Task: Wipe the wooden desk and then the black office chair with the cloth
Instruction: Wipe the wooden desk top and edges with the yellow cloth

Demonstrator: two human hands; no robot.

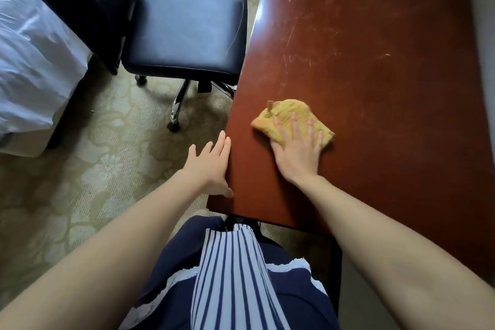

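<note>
A reddish-brown wooden desk (pixel 375 61) with pale scratches runs up the right side of the view. A folded yellow cloth (pixel 289 112) lies on its near left part. My right hand (pixel 297 150) presses flat on the cloth with straight, spread fingers. My left hand (pixel 211 166) rests against the desk's left edge, fingers straight and the thumb on the corner of the top. The black office chair (pixel 187 27) stands to the left of the desk, its padded seat facing up and its chrome base and castors visible below.
A bed with white bedding (pixel 29 67) and a dark frame stands at the far left. Patterned beige carpet (pixel 93 182) covers the floor between bed, chair and desk. A pale wall (pixel 484 21) borders the desk's right side.
</note>
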